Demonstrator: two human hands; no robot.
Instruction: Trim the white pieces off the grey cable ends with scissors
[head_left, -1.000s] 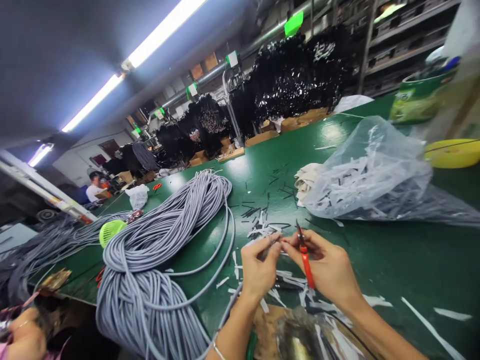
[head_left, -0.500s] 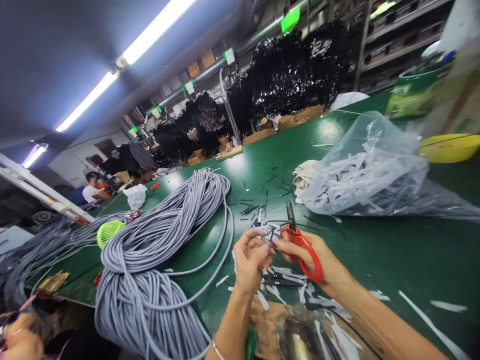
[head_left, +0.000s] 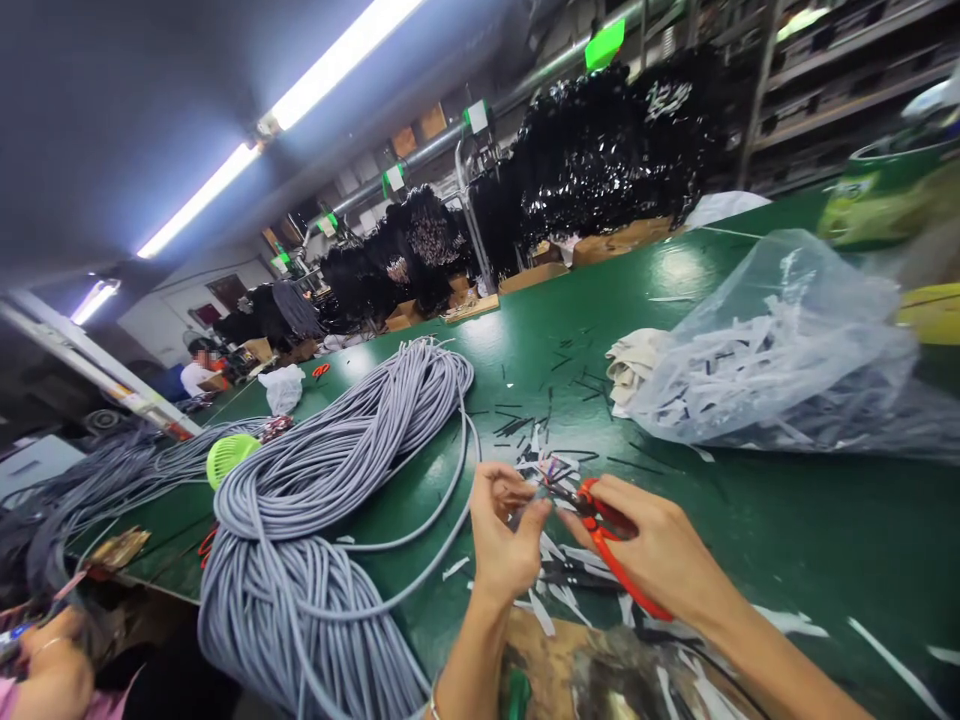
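Observation:
My left hand (head_left: 510, 540) is closed in a pinch on a cable end, mostly hidden by the fingers. Thin coloured wires (head_left: 552, 468) show just beyond the fingertips. In my right hand (head_left: 660, 525) is a pair of scissors with red handles (head_left: 626, 575), its dark blades pointing left at the wires by the left fingers. Whether the blades touch the wires is too small to tell. To the left lies a big coil of grey cable (head_left: 337, 440) on the green table (head_left: 810, 540). White strips and short black pieces are scattered below and around the hands.
A clear plastic bag (head_left: 772, 370) of white scraps stands at the right, beside a cream cloth (head_left: 634, 368). A green fan (head_left: 231, 458) is behind the coil. Another person's hand (head_left: 56, 655) shows at lower left. Dark cable bundles (head_left: 600, 150) hang along the back.
The scissors have swung from pointing up and away to pointing left, with the blades now at the wires by my left fingers. The view has shifted slightly.

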